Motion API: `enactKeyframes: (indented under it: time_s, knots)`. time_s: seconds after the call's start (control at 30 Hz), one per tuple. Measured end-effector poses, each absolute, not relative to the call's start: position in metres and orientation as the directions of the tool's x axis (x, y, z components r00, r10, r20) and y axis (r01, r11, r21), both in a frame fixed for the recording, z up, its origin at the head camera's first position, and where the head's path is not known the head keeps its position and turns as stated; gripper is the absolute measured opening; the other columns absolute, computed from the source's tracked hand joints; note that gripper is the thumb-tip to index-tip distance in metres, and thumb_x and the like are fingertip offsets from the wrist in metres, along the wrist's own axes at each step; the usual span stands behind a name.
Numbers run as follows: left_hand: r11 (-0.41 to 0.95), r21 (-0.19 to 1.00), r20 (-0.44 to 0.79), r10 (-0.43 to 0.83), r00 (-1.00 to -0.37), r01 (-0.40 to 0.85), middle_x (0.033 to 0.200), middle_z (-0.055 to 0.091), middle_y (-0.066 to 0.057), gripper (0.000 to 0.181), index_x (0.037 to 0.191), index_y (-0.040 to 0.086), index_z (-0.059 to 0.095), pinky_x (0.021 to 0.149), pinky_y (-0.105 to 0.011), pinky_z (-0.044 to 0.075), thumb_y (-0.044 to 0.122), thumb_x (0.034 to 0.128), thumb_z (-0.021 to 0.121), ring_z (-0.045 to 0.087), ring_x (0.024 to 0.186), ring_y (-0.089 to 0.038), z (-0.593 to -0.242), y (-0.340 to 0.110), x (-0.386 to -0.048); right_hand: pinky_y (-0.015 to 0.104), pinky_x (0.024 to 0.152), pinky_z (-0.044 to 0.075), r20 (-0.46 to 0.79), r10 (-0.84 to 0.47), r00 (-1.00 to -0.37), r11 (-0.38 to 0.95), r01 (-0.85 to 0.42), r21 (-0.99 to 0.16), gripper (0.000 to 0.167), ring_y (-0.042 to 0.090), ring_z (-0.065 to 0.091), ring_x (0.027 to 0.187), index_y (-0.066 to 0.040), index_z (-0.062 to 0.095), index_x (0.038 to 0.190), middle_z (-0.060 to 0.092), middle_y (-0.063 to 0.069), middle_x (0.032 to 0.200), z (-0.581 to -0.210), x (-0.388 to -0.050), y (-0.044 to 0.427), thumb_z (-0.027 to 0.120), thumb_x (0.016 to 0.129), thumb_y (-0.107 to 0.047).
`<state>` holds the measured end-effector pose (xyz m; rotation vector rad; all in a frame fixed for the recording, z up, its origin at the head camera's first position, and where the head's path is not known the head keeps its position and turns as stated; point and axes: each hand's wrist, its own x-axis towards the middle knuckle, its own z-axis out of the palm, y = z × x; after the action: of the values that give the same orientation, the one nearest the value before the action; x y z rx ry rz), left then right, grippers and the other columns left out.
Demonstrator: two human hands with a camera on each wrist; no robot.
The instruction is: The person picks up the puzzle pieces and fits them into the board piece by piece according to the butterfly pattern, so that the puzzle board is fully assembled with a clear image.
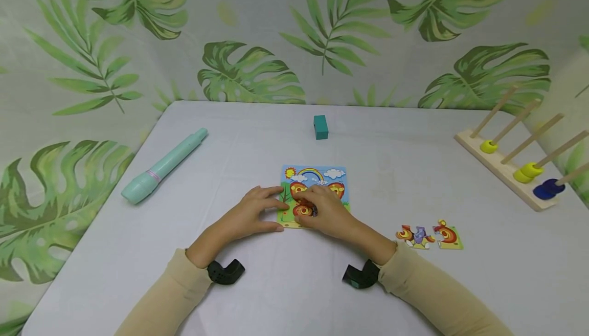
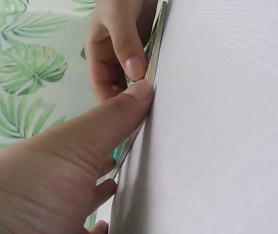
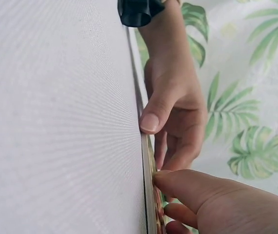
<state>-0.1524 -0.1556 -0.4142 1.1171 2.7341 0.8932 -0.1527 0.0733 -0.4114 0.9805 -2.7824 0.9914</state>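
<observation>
A square picture puzzle board [image 1: 314, 171] with a sun, rainbow and butterfly wings lies flat on the table. My left hand [image 1: 250, 213] rests at its left side, the thumb against the near corner and fingertips on the picture. Over the middle of the board, my right hand [image 1: 330, 212] holds a puzzle piece [image 1: 303, 210] with an orange-red spiral between thumb and fingers, low on the picture. The right hand covers part of the board. Both wrist views show the hands close together at the board's thin edge, the left thumb [image 2: 129, 97] touching it.
Two loose puzzle pieces [image 1: 448, 236] lie right of the right forearm. Behind the board stands a teal block [image 1: 321, 127]. A mint-green tube-shaped object [image 1: 165, 167] lies at the left. A wooden peg stand [image 1: 511, 170] with yellow and blue beads is at the right.
</observation>
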Motion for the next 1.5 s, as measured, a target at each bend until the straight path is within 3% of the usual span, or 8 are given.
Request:
enactKeyframes:
  time_s: [0.37,0.67,0.87,1.1,1.23,1.3,1.5]
  knots:
    - [0.577,0.52,0.177,0.649,-0.74,0.63,0.134,0.042,-0.007,0.044,0.112,0.019,0.064,0.104,-0.047,0.014,0.035,0.0724,0.074,0.034,0.123,-0.025,-0.415,-0.156,-0.153,0.035,0.081,0.037,0.144,-0.564,-0.813,0.609,-0.527,-0.593,0.041,0.018,0.044,0.101,-0.015,0.061,0.115,0.053,0.0,0.102,-0.408,-0.154,0.074,0.07,0.078,-0.031]
    - [0.578,0.531,0.169,0.644,-0.746,0.62,0.134,0.042,-0.005,0.043,0.111,0.021,0.064,0.104,-0.046,0.013,0.038,0.0726,0.073,0.034,0.124,-0.024,-0.418,-0.156,-0.154,0.042,0.089,0.04,0.102,-0.612,-0.785,0.474,-0.467,-0.747,0.05,0.021,0.042,0.11,-0.01,0.053,0.123,0.044,0.005,0.12,-0.381,-0.148,0.099,0.069,0.08,-0.028]
    - [0.582,0.528,0.171,0.64,-0.749,0.618,0.134,0.042,-0.005,0.042,0.11,0.022,0.064,0.105,-0.045,0.013,0.037,0.0716,0.074,0.033,0.124,-0.026,-0.419,-0.156,-0.155,0.043,0.091,0.039,0.224,-0.586,-0.778,0.442,-0.539,-0.717,0.053,0.018,0.04,0.115,-0.014,0.051,0.125,0.043,-0.002,0.124,-0.361,-0.134,0.142,0.072,0.078,-0.023]
    - [0.59,0.533,0.159,0.635,-0.756,0.607,0.134,0.041,-0.005,0.042,0.11,0.022,0.064,0.104,-0.046,0.013,0.037,0.0719,0.074,0.032,0.124,-0.027,-0.418,-0.155,-0.155,0.018,0.09,0.034,0.372,-0.531,-0.762,0.474,-0.631,-0.614,0.062,0.011,0.041,0.111,-0.012,0.051,0.124,0.046,-0.001,0.121,-0.348,-0.114,0.196,0.078,0.068,-0.008]
    - [0.595,0.534,0.147,0.635,-0.758,0.601,0.135,0.041,-0.005,0.043,0.111,0.022,0.064,0.105,-0.045,0.013,0.037,0.0722,0.074,0.031,0.125,-0.027,-0.418,-0.156,-0.154,0.013,0.087,0.032,0.367,-0.503,-0.783,0.519,-0.613,-0.596,0.068,0.006,0.041,0.108,-0.014,0.049,0.126,0.045,-0.002,0.122,-0.349,-0.102,0.221,0.079,0.066,-0.004]
    - [0.596,0.532,0.145,0.635,-0.759,0.601,0.135,0.04,-0.005,0.043,0.111,0.022,0.064,0.105,-0.046,0.013,0.037,0.0723,0.074,0.031,0.125,-0.027,-0.418,-0.156,-0.154,0.018,0.08,0.038,0.345,-0.481,-0.806,0.554,-0.585,-0.592,0.069,0.005,0.041,0.105,-0.015,0.048,0.127,0.044,-0.003,0.123,-0.351,-0.097,0.23,0.079,0.066,-0.005]
    - [0.593,0.534,0.148,0.636,-0.758,0.602,0.135,0.04,-0.005,0.043,0.112,0.022,0.064,0.105,-0.045,0.013,0.037,0.0726,0.073,0.031,0.125,-0.027,-0.418,-0.156,-0.154,0.022,0.072,0.039,0.276,-0.427,-0.861,0.622,-0.501,-0.601,0.07,0.008,0.041,0.1,-0.013,0.048,0.128,0.045,-0.001,0.123,-0.364,-0.087,0.251,0.079,0.065,-0.008]
